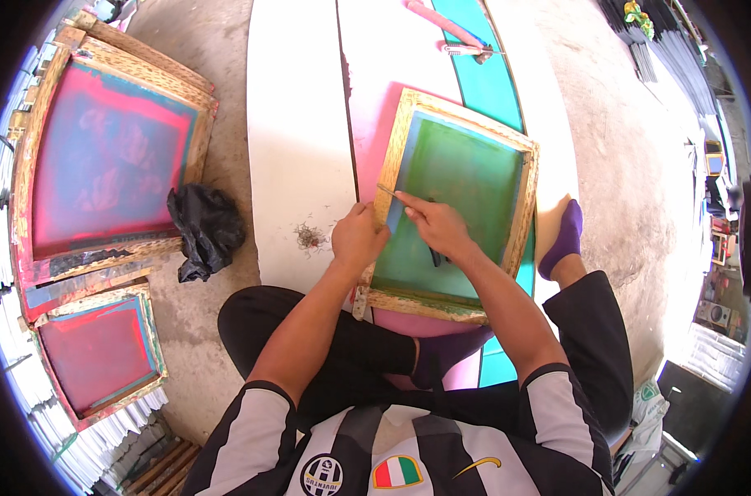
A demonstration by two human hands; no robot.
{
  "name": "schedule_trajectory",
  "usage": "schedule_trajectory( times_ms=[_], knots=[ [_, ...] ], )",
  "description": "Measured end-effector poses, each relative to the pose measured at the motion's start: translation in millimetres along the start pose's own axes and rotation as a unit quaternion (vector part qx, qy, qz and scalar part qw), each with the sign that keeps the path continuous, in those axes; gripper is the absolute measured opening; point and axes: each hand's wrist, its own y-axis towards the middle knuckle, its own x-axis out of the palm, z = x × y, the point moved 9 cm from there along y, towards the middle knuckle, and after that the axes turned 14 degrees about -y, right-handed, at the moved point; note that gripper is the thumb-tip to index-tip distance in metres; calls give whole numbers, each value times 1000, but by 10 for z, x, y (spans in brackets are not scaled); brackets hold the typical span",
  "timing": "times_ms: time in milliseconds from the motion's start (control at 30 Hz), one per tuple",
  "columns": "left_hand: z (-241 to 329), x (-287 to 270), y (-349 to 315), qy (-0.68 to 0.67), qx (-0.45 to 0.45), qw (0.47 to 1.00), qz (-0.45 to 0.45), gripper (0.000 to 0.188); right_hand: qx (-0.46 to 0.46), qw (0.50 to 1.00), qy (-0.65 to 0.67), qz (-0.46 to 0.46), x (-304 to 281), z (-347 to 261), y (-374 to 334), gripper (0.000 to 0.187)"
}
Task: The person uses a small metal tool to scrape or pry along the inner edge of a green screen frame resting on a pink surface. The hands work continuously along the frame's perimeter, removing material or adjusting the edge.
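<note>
A wooden screen-printing frame (531, 178) with green mesh rests tilted before me on the board. My left hand (359, 237) is closed at the frame's left bar; whatever its fingers grip is hidden. In my right hand (436, 225) is a thin metal tool (386, 191), pinched with its tip on that same bar; its exact kind does not show. Under and beside the right hand, a slim black object (435, 255) shows against the mesh, partly covered. Just left of my left hand lies a small pile of thin bent bits (312, 237), like pulled staples.
Two more framed screens, a large pink-blue one (111, 165) and a small red one (103, 351), stand at the left. A crumpled black plastic bag (206, 231) lies beside them. Near the board's far end are a pink-handled hammer (446, 22) and a cutter (461, 50).
</note>
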Motion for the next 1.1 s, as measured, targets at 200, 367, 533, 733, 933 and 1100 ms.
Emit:
schedule_trajectory(
  times_ms=[200, 367, 533, 733, 933, 1100],
  knots=[
    [4, -8, -5, 15, -16, 1000, -19, 53, 334, 862, 262, -278, 33, 79, -93, 40],
    [1, -12, -12, -10, -9, 999, 35, 44, 76, 994, -18, -75, -216, 38, -74, 39],
    [54, -39, -36, -8, -31, 999, 23, 49, 149, 979, -100, -95, -323, -150, -179, 37],
    [42, -37, -44, -19, -4, 999, 43, 51, 139, 968, -184, -96, -359, -305, -152, 38],
    [-26, 47, -42, -9, -17, 999, 27, 47, 127, 918, -344, -150, -271, -527, -118, 42],
    [12, 57, -29, 1, 0, 1000, 27, 49, 133, 987, -32, -80, -56, -43, -131, 43]
  ],
)
